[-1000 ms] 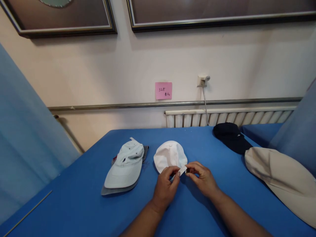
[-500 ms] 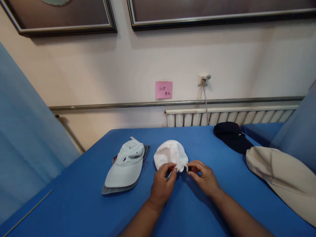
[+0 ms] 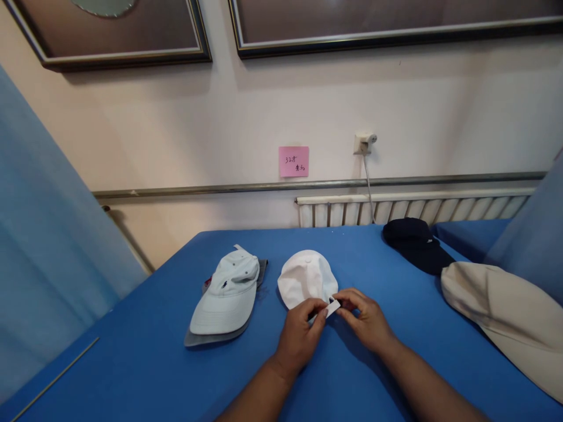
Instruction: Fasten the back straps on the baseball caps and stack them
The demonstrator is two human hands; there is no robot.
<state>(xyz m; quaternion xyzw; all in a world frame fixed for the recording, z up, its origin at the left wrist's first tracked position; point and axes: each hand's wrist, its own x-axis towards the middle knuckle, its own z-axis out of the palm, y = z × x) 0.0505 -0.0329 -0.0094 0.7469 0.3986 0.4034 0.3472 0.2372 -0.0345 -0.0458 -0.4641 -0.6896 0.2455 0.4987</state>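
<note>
A white baseball cap (image 3: pixel 303 278) lies in the middle of the blue-covered table (image 3: pixel 176 381), its back strap towards me. My left hand (image 3: pixel 303 331) pinches the white strap (image 3: pixel 333 308) between thumb and fingers. On the other side, my right hand (image 3: pixel 363 319) is closed on the strap's buckle end; a small dark bit shows at its fingertips, mostly hidden. The strap's free end reaches across to the right fingertips. Whether it is threaded through the buckle I cannot tell.
To the left, a pale blue cap (image 3: pixel 226 293) is stacked on a grey cap (image 3: pixel 215 339). A black cap (image 3: pixel 416 243) and a beige cap (image 3: pixel 505 316) lie at the right. A thin stick (image 3: pixel 55 379) rests at the near left, beside a blue curtain (image 3: pixel 53 246).
The strap end bent and drew back from the right hand half a second ago; now it lies straighter and meets the right fingertips. My left hand has shifted slightly right. The caps stay put.
</note>
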